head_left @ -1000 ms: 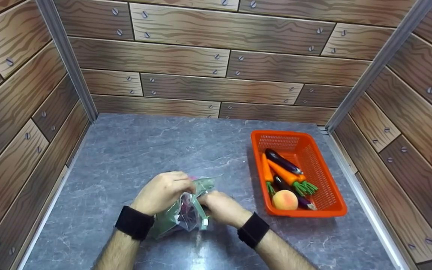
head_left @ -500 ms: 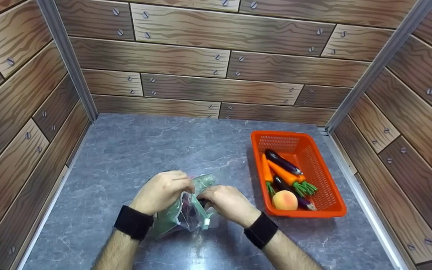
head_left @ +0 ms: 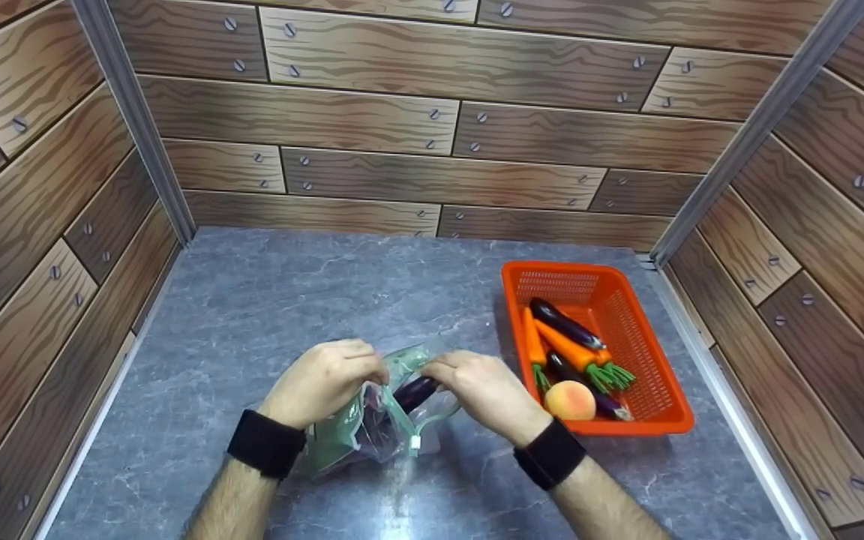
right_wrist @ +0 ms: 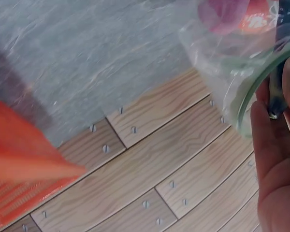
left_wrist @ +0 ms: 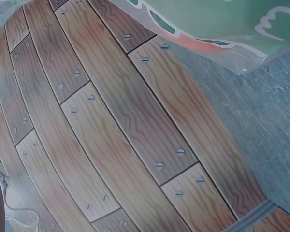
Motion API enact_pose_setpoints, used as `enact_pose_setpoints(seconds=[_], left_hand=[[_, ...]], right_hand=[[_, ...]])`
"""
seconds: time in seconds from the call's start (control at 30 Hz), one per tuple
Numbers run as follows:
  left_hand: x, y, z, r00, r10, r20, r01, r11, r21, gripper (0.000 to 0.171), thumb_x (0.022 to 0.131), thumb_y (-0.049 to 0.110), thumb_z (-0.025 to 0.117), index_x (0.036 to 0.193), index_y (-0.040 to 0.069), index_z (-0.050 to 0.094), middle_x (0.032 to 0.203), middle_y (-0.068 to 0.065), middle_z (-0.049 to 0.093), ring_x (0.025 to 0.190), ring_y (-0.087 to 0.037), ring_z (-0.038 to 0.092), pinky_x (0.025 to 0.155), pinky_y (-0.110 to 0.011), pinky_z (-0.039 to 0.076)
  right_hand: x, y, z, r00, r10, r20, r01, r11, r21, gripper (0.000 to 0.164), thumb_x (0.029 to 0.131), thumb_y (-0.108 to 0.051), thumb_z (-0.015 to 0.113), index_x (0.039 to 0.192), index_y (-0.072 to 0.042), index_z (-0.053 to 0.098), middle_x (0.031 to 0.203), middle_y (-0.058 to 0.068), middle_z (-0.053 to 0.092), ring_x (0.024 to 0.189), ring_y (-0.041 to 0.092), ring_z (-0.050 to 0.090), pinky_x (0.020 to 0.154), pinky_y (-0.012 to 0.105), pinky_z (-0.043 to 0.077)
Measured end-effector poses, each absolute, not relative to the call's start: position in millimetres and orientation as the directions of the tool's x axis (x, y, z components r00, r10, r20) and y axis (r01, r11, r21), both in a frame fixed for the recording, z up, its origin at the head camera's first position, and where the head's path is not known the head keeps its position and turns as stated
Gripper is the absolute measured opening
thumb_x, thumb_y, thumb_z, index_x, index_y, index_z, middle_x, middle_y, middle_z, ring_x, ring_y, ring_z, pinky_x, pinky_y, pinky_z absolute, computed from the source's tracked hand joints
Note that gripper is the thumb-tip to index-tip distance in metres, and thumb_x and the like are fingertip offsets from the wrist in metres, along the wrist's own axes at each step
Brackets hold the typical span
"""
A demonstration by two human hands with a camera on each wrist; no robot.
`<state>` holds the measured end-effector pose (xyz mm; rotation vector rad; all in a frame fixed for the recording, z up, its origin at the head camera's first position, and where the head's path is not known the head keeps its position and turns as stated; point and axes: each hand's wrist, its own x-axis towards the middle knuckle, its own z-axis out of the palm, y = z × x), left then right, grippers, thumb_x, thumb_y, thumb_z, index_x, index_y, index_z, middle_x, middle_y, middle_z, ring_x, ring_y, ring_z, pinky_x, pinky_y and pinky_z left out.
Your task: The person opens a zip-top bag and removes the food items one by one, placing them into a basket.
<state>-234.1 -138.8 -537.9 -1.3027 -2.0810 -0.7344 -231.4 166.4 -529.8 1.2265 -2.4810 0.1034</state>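
A clear and green zip bag [head_left: 334, 442] lies on the table with its mouth spread toward the right. My left hand [head_left: 331, 379] pinches the upper edge of that mouth. Between the fingers and thumb of my right hand [head_left: 488, 390] is the end of a dark purple eggplant [head_left: 415, 393], its other end inside the bag. In the right wrist view the eggplant [right_wrist: 276, 94] passes through the bag's green rim, and a pink item [right_wrist: 223, 14] shows through the plastic. The left wrist view shows the printed side of the bag [left_wrist: 222, 24], without the left hand's fingers.
To the right stands an orange basket [head_left: 661, 367]. In it lie several carrots [head_left: 563, 341], a peach [head_left: 570, 400] and eggplants [head_left: 567, 322]. Wood-patterned walls [head_left: 372, 120] enclose the grey table [head_left: 267, 292] at the back and sides.
My right hand has drawn back up and to the right from the bag's mouth, and more of the eggplant shows in its grip. The left hand stays about where it was.
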Motion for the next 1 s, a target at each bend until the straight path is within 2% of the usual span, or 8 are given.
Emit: enact_pose_setpoints(seconds=[0.23,0.47,0.63,0.83,1.0], left_hand=[[-235,-137,-537,-0.363,0.6,0.713,0.915,0.375,0.15,0.022,0.093,-0.007,0.089,0.096,0.014,0.084,0.093,0.003,0.085,0.084,-0.011,0.081,0.084,-0.021,0.072],[-237,-136,-536,-0.355,0.599,0.718,0.919,0.363,0.151,0.027,0.092,-0.013,0.087,0.097,0.014,0.083,0.093,0.003,0.085,0.085,-0.011,0.082,0.085,-0.022,0.072],[-238,-137,-535,-0.353,0.598,0.72,0.92,0.362,0.15,0.025,0.092,-0.01,0.088,0.097,0.014,0.083,0.094,0.003,0.085,0.086,-0.011,0.082,0.086,-0.022,0.072],[-237,-137,-534,-0.351,0.591,0.726,0.918,0.369,0.143,0.024,0.092,-0.01,0.088,0.096,0.013,0.083,0.094,0.002,0.086,0.086,-0.012,0.083,0.085,-0.023,0.072],[-237,-136,-534,-0.349,0.581,0.735,0.92,0.361,0.151,0.025,0.091,-0.011,0.089,0.096,0.013,0.083,0.094,0.002,0.086,0.085,-0.012,0.082,0.085,-0.022,0.072]], right_hand=[[-235,187,-522,-0.539,-0.735,0.411,-0.762,0.634,0.134,0.04,0.095,0.003,0.088,0.131,-0.016,0.085,0.125,0.001,0.088,0.113,0.02,0.085,0.097,0.035,0.076],[-238,202,-514,-0.534,-0.711,0.458,-0.754,0.645,0.124,0.037,0.096,-0.004,0.089,0.13,-0.016,0.084,0.124,-0.001,0.088,0.114,0.02,0.085,0.098,0.035,0.075],[-240,209,-510,-0.551,-0.692,0.468,-0.748,0.657,0.092,0.033,0.098,-0.01,0.088,0.131,-0.016,0.084,0.124,0.0,0.088,0.116,0.02,0.084,0.1,0.034,0.074],[-244,218,-508,-0.534,-0.667,0.52,-0.721,0.68,0.132,0.031,0.098,-0.009,0.09,0.127,-0.015,0.084,0.118,0.0,0.087,0.111,0.021,0.084,0.093,0.036,0.076],[-247,222,-509,-0.544,-0.63,0.554,-0.7,0.705,0.114,0.03,0.096,-0.013,0.092,0.125,-0.013,0.083,0.117,0.001,0.087,0.109,0.021,0.084,0.092,0.037,0.076]])
